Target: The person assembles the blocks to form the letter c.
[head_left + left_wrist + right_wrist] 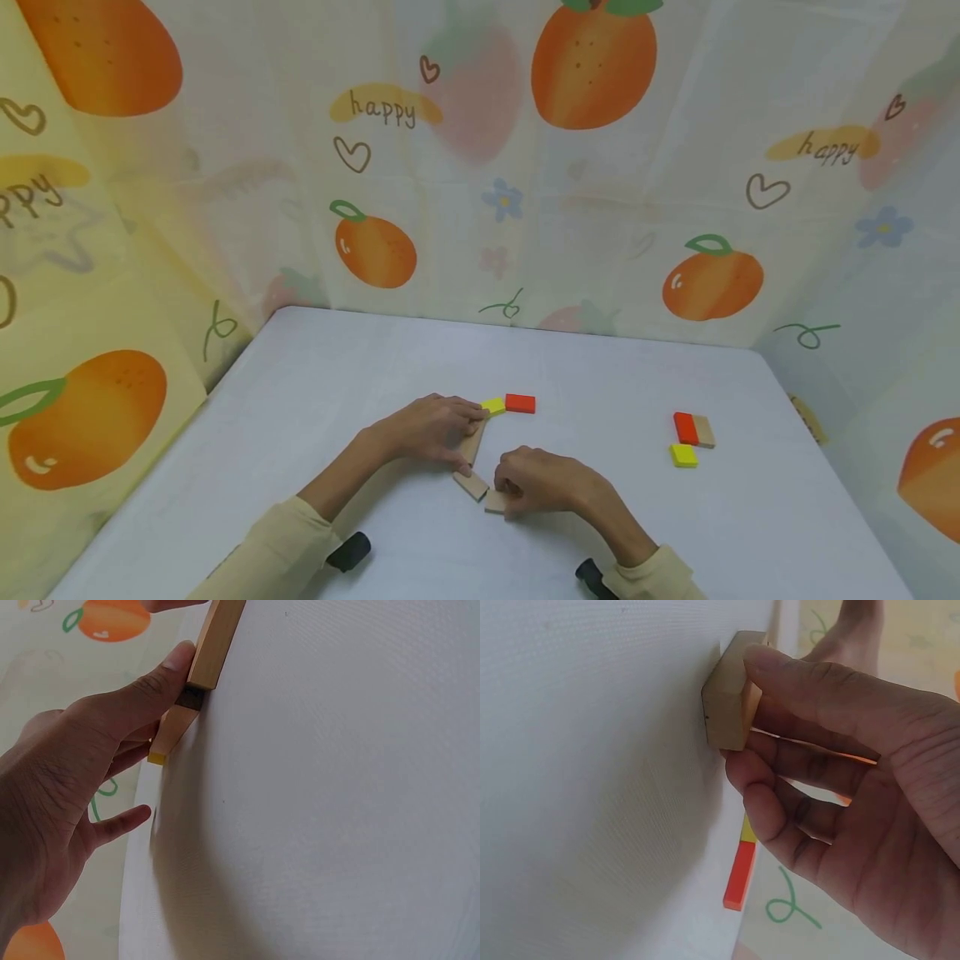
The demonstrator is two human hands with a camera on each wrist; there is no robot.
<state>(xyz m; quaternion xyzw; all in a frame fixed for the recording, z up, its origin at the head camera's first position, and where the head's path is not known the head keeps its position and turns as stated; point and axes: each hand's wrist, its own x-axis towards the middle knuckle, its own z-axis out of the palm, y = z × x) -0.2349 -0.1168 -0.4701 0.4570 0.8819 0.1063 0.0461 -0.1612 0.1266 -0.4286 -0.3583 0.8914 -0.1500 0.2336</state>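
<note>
A curved row of flat blocks lies mid-table in the head view. It runs from a red block (521,404) through a yellow block (492,407) to several plain wooden ones. My left hand (431,427) reaches over a wooden block (472,447), fingertips near its far end by the yellow block. Its thumb touches another wooden block (472,486) below. My right hand (543,479) pinches the nearest wooden block (494,502) between thumb and fingers. In the right wrist view that block (725,712) shows an angled end. Part of the row is hidden by my left hand.
To the right, a red block (686,428), a wooden block (703,432) and a yellow block (683,456) lie close together. Fruit-printed curtains (480,250) stand behind and beside the white table (600,375).
</note>
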